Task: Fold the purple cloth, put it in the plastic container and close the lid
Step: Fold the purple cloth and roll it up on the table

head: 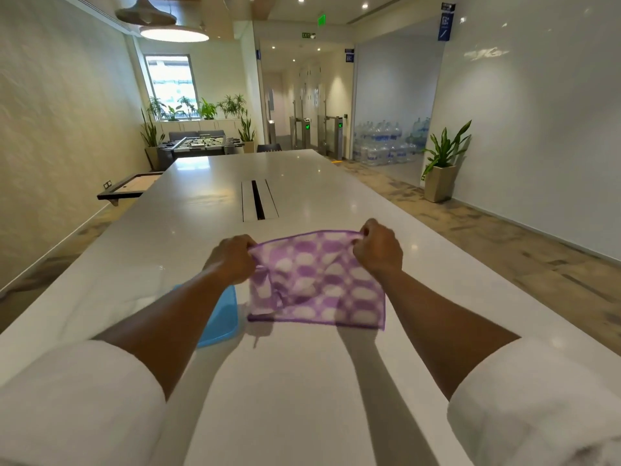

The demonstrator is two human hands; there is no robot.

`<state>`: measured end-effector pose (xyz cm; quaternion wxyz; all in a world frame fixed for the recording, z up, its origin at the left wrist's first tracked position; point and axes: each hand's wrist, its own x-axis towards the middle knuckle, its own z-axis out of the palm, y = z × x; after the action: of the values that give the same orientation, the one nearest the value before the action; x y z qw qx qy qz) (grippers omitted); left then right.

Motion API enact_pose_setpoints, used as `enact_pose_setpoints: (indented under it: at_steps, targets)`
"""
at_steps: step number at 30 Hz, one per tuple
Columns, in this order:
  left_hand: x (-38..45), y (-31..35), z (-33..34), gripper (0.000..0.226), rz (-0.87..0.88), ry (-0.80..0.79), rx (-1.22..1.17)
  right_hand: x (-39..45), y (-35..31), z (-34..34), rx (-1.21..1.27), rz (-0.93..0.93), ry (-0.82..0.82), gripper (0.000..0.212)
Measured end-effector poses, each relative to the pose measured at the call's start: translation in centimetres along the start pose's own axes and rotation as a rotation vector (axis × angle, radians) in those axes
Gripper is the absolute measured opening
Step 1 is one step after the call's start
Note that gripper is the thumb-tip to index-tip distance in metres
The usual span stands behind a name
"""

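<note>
Left hand and right hand each pinching a top corner of purple cloth above white table, blue lid just left of cloth, partly under left forearm

An office common area: a long white conference table with a cable hatch set into it, access turnstiles under a green exit sign, stacked water-cooler bottles behind frosted glass, potted plants, and a foosball table (a break corner).
</note>
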<state>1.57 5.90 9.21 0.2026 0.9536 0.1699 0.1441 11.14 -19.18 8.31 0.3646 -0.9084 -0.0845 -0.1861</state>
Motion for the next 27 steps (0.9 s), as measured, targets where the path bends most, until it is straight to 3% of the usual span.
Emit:
enact_pose_setpoints:
  at_steps: [8, 13, 16, 20, 27]
  targets:
    - [1.0, -1.8, -3.5, 0.031, -0.110, 0.128, -0.023, 2.4, -0.5, -3.0, 0.449, 0.087, 0.120, 0.013]
    - [0.7, -1.5, -3.9, 0.027, -0.027, 0.091, -0.133, 2.7, -0.8, -3.3, 0.612, 0.057, 0.287, 0.016]
    - [0.0, -0.5, -4.4, 0.026, -0.028, -0.088, -0.173, 3.1, -1.0, -3.8, 0.577, 0.056, 0.344, 0.017]
    - [-1.0, 0.5, -4.8, 0.040, -0.010, -0.431, -0.013, 3.4, -0.7, -4.2, 0.338, 0.151, 0.335, 0.023]
    - [-2.1, -1.8, -3.6, 0.048, -0.181, -0.750, 0.058, 2.4, 1.8, -3.7, -0.042, 0.397, 0.006, 0.032]
